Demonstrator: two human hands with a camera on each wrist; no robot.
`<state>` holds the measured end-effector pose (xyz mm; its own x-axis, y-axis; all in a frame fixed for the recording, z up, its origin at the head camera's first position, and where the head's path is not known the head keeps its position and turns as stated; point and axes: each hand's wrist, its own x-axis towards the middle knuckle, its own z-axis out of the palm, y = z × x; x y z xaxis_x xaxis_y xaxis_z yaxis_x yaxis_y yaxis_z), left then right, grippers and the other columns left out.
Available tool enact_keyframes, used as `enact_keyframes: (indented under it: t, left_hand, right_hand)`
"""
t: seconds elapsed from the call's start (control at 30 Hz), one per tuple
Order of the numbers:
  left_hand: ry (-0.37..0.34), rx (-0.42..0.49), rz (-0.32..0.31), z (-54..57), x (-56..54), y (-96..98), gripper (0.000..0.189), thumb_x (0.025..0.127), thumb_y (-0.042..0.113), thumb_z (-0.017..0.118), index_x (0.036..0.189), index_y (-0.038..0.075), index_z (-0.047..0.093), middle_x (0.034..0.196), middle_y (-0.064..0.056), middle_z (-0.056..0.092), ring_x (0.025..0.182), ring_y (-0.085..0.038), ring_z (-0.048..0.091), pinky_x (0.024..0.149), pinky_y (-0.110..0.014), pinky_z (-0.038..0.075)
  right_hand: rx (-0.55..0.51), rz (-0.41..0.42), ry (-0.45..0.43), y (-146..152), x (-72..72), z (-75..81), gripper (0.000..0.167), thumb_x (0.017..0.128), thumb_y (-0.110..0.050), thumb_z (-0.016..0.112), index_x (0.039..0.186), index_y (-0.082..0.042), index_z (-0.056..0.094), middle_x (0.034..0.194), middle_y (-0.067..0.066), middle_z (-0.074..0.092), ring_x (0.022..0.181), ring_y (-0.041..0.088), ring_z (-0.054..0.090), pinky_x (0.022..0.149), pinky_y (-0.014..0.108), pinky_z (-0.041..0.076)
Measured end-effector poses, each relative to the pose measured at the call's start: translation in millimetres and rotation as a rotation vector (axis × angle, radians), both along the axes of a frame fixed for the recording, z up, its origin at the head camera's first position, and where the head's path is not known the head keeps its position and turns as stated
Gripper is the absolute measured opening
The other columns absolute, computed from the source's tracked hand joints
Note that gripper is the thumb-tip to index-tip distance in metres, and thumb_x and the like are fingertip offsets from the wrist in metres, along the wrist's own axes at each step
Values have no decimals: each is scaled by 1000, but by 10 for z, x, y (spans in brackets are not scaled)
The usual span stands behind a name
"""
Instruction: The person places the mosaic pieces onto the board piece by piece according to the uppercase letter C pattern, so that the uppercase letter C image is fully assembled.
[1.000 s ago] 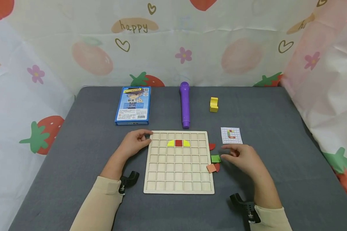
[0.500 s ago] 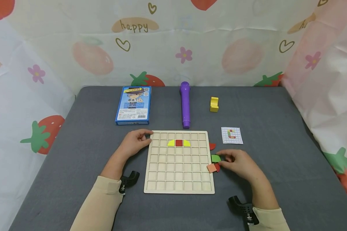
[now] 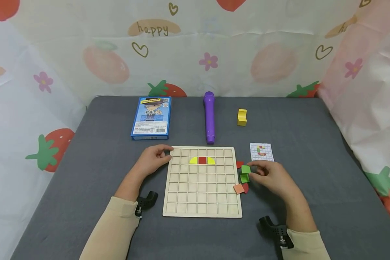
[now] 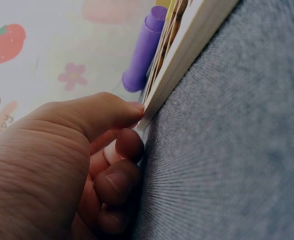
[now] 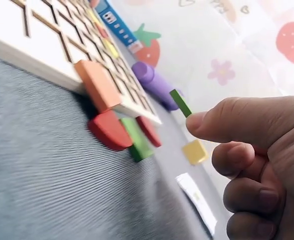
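Observation:
A wooden grid board (image 3: 202, 211) lies in the middle of the table, with two yellow quarter-round tiles (image 3: 193, 160) either side of a red square tile (image 3: 202, 160) in one row. At its far left corner, my left hand (image 3: 154, 159) holds the edge between thumb and forefinger. My right hand (image 3: 273, 177) pinches a green square tile (image 5: 180, 103) by one edge, raised off the table. Under it lies a second green tile (image 5: 137, 140). Red rounded tiles (image 5: 111, 131) lie beside that one, and an orange tile (image 5: 98, 86) leans on the board's right edge.
A small card with a coloured grid pattern (image 3: 261, 152) lies beyond my right hand. Along the back stand or lie a blue box (image 3: 151, 118), a purple microphone-shaped stick (image 3: 209, 118) and a yellow block (image 3: 242, 117). A printed cloth (image 3: 182, 54) hangs behind the grey table.
My right hand came down to the green tiles, took one and lifted it slightly away from the other, uncovering it. The left hand has stayed at the board's corner.

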<state>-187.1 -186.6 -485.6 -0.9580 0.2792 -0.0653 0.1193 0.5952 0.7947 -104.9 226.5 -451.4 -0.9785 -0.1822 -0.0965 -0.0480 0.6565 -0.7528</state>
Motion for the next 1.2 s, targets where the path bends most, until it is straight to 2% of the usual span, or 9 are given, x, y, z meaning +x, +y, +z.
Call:
enact_keyframes:
  t: [0.3,0.63,0.9,1.2]
  left_hand:
    - [-1,-2,0,-5,-1,-15,33,98,17,70,130,7,70,70,-2,58,57,-20,47,60,-35,38]
    - [9,7,0,-14,-7,-20,32,98,16,71,128,7,70,70,-2,58,57,-19,47,60,-34,38]
    - [3,8,15,-20,5,-8,31,97,16,71,127,7,71,70,-2,58,57,-19,48,59,-34,38]
    - [-2,12,20,-4,4,-4,31,98,16,71,128,7,71,70,-2,57,57,-18,47,58,-33,37]
  right_hand:
    - [31,18,29,-53,-154,213,27,93,-10,73,119,-5,73,69,0,43,59,15,37,54,29,32]
    - [-20,84,67,-329,-338,421,26,95,-10,72,121,-6,72,72,1,42,63,17,39,55,31,34]
    - [-34,145,90,-615,-424,443,28,94,-10,73,122,-6,73,73,1,44,67,19,42,59,33,36]
    - [-53,219,120,-874,-447,432,25,93,-12,75,117,-9,75,72,-1,43,67,17,42,63,35,36]
